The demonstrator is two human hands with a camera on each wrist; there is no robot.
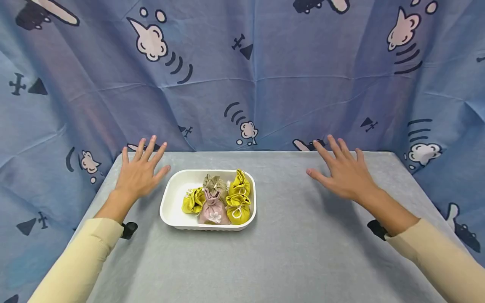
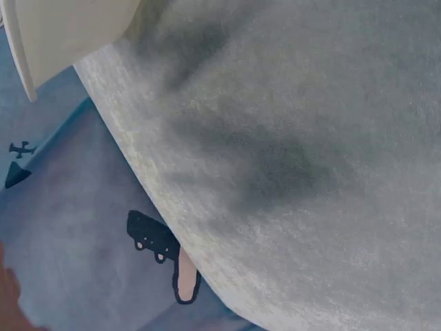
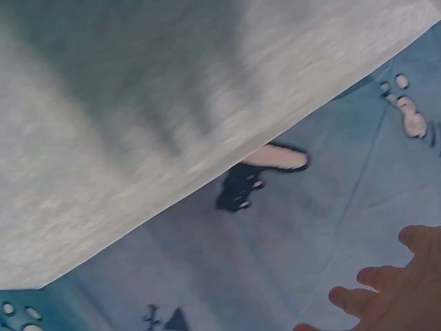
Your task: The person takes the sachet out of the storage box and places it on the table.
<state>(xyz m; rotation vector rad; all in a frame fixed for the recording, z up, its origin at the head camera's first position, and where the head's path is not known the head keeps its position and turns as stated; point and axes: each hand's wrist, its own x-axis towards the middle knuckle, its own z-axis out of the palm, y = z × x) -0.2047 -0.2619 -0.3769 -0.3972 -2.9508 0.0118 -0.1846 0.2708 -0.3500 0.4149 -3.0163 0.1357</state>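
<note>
My left hand (image 1: 139,173) hovers with spread fingers just left of a white plastic tray (image 1: 172,206), holding nothing. Inside the tray lie several small drawstring pouches: a pink pouch (image 1: 213,209) with a white flower, a greenish-beige pouch (image 1: 215,184) behind it, a yellow pouch (image 1: 194,200) on the left, and a front yellow pouch (image 1: 238,210) and a back yellow pouch (image 1: 240,184) at the right. Over the table's right side my right hand (image 1: 342,172) is raised, fingers apart and holding nothing. The right wrist view catches only some fingers (image 3: 393,293); in the left wrist view the tray's corner (image 2: 69,34) shows.
A grey cloth-covered table (image 1: 284,248) spans the space beneath both hands. Blue patterned curtain (image 1: 295,101) hangs behind its far edge and along both sides. Dark wrist-mounted devices show at the left wrist (image 1: 129,230) and right wrist (image 1: 377,229).
</note>
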